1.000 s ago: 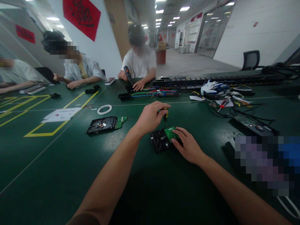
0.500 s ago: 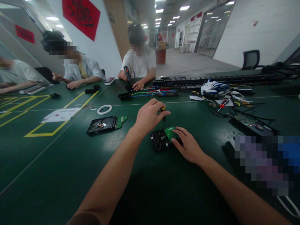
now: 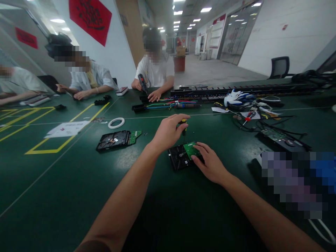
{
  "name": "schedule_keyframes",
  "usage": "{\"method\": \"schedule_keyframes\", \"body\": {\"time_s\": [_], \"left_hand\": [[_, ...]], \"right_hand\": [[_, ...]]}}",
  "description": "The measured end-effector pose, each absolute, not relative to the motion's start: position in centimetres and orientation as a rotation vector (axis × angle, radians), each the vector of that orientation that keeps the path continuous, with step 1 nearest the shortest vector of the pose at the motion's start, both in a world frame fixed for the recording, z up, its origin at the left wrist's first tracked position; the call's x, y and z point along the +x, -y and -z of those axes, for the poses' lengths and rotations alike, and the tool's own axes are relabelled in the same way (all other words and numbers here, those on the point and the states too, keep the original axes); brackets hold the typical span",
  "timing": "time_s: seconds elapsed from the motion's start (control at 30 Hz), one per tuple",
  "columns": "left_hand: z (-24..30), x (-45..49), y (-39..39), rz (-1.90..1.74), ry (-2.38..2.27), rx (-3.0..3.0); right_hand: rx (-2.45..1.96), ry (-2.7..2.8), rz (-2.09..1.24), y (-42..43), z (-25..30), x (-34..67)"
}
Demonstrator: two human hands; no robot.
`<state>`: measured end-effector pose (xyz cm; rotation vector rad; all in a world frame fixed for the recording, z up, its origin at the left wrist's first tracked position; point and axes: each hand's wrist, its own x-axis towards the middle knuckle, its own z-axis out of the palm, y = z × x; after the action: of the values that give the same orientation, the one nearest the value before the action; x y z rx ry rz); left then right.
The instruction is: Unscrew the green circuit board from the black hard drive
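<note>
A black hard drive [image 3: 178,159] with a green circuit board [image 3: 191,149] on top lies on the dark green table in front of me. My left hand [image 3: 168,132] is closed round the handle of a small yellow and black screwdriver [image 3: 184,126], held upright with its tip down on the far edge of the board. My right hand [image 3: 211,164] rests on the drive's right side, fingers pressed onto the green board, holding it still.
A second opened hard drive [image 3: 117,139] lies to the left, with a roll of white tape [image 3: 116,123] and a paper sheet [image 3: 67,128] beyond. Cables, tools and gloves [image 3: 236,97] crowd the right. Across the table a person holds an electric screwdriver [image 3: 142,82]; other people sit at left.
My left hand shifts slightly on the screwdriver handle, lifting a little and settling back. The right hand and the drive stay put.
</note>
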<state>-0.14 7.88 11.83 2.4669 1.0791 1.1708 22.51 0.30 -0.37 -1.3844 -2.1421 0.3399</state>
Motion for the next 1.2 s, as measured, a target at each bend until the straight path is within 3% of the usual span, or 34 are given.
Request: {"method": "schedule_keyframes", "body": {"time_s": [0.33, 0.7, 1.2], "left_hand": [[-11.98, -0.42, -7.95, -1.144, -1.008, 2.494], [-11.86, -0.10, -7.79, -1.205, -1.256, 2.460], [-12.09, -0.16, -7.57, -1.176, -1.118, 2.413]], "right_hand": [[-1.401, 2.152, -0.329, -0.29, 0.43, 22.49], [-1.400, 2.146, -0.330, -0.37, 0.57, 22.53], [-1.379, 2.140, -0.325, -0.24, 0.43, 22.44]]}}
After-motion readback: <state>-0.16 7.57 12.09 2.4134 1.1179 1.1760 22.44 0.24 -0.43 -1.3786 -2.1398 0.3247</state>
